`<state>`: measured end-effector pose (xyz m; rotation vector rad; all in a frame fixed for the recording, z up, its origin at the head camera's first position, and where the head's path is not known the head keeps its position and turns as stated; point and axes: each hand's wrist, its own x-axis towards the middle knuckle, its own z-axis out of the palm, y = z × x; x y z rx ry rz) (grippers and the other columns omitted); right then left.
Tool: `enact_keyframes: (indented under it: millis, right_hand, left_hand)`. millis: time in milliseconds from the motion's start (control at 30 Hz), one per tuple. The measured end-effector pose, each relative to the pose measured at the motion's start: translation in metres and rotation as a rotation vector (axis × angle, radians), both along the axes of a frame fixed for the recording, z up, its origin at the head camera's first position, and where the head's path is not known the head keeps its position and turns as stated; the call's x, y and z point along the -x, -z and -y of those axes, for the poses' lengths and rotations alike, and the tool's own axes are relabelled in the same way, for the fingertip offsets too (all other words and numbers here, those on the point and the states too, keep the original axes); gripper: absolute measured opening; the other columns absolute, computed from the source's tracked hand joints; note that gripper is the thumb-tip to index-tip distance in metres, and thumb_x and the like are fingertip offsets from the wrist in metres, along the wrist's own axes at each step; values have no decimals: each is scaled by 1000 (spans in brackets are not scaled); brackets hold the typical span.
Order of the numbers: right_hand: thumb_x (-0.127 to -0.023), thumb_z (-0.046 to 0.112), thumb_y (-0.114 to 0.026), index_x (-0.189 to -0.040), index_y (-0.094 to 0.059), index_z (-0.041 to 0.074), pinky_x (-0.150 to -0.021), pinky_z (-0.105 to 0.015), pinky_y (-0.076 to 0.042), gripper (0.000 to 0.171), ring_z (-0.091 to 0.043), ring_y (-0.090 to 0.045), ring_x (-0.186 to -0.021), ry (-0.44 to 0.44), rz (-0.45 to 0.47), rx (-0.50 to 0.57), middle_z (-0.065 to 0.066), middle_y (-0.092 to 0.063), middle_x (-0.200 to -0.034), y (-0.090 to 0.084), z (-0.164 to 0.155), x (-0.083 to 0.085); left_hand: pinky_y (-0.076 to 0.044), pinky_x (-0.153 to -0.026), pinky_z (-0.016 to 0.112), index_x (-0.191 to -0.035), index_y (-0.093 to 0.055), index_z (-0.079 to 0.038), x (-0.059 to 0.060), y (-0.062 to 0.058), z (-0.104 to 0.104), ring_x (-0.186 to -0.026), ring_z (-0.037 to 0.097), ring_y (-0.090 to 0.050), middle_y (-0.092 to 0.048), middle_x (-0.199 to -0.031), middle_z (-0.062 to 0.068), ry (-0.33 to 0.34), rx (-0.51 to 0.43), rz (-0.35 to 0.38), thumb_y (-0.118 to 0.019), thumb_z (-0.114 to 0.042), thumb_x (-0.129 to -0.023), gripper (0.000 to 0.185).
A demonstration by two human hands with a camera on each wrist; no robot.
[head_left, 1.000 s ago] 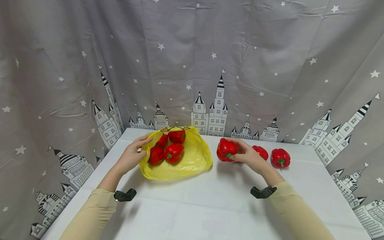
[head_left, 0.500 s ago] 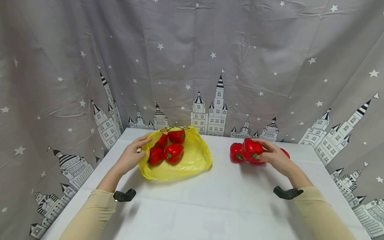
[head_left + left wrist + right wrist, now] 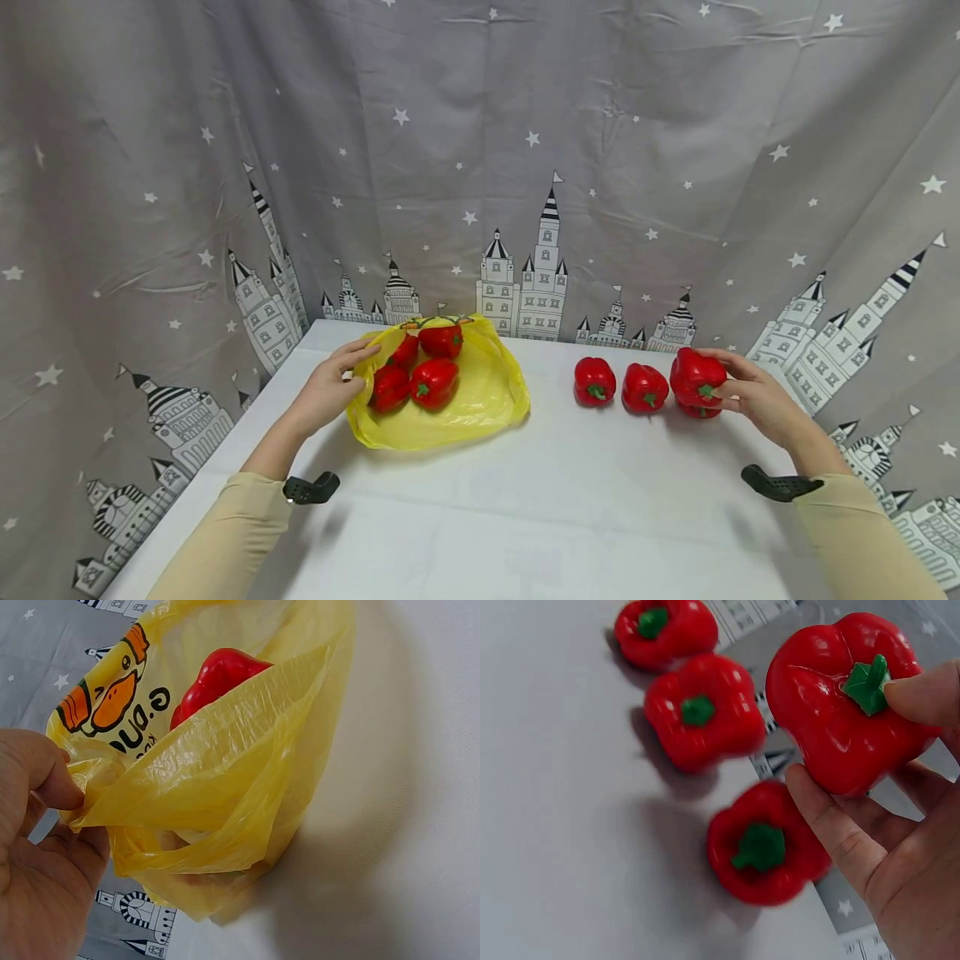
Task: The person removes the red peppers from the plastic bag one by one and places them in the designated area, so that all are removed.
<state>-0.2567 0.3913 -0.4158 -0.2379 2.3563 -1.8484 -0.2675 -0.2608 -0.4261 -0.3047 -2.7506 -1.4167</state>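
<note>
A red bell pepper (image 3: pixel 694 377) with a green stem is held above the table by my right hand (image 3: pixel 765 402); in the right wrist view the thumb lies by its stem. Below the held pepper sits another bell pepper (image 3: pixel 761 847), partly covered in the head view. To its left stand two more, a middle pepper (image 3: pixel 644 388) and a left pepper (image 3: pixel 595 382). My left hand (image 3: pixel 327 389) pinches the edge of a yellow plastic bag (image 3: pixel 480 408), which gapes wide. Several red peppers (image 3: pixel 435 383) lie inside it. A duck print shows on the bag in the left wrist view.
A white-covered table (image 3: pixel 480 517) carries everything. Behind it hangs a grey curtain (image 3: pixel 420 167) printed with stars and castles, close to the table's back edge. White surface lies between the bag and the row of peppers.
My right hand has moved to the right with the pepper, passing over the row to its right end. The left hand and the bag have stayed put.
</note>
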Motion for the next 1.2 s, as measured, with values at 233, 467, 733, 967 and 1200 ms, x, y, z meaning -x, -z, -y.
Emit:
enact_keyframes:
  millis: [233, 467, 733, 967, 1200]
  right_hand:
    - [-99, 1, -58, -156, -42, 19, -84, -28, -58, 62, -12, -44, -116, 48, 3, 51, 9, -41, -136, 2, -28, -4]
    - [-100, 2, -59, -156, -42, 22, -82, -26, -58, 62, -9, -43, -112, 91, -26, 10, 15, -41, -130, 1, -49, -12]
    - [-102, 6, -56, -158, -39, 31, -82, -26, -57, 63, -8, -40, -109, 118, -34, -146, 8, -36, -137, 5, -66, -16]
    - [-101, 8, -56, -160, -34, 27, -83, -31, -58, 65, -20, -35, -117, 134, 7, -265, -26, -23, -148, 12, -79, -18]
    - [-99, 10, -57, -160, -33, 18, -85, -39, -57, 66, -47, -30, -127, 135, 72, -309, -34, -17, -154, 27, -82, -17]
  left_hand:
    - [-35, -112, 61, -154, -47, -8, -1, -2, 0, -149, 37, -29, -27, -166, 6, -10, 0, 21, -47, -1, -94, 61]
    - [-36, -112, 61, -153, -48, -8, -2, -2, 1, -149, 37, -30, -27, -166, 6, -19, 5, 23, -48, -2, -94, 60]
    - [-35, -112, 61, -154, -47, -7, -3, -1, 1, -148, 38, -31, -27, -166, 8, -23, -2, 24, -48, -2, -94, 60]
    - [-35, -113, 61, -154, -47, -7, -4, -2, 1, -148, 38, -31, -27, -166, 9, -26, -7, 33, -47, -2, -95, 60]
    - [-32, -113, 63, -154, -47, -8, -5, -4, -1, -148, 38, -30, -29, -165, 8, -22, 9, 28, -48, -3, -95, 59]
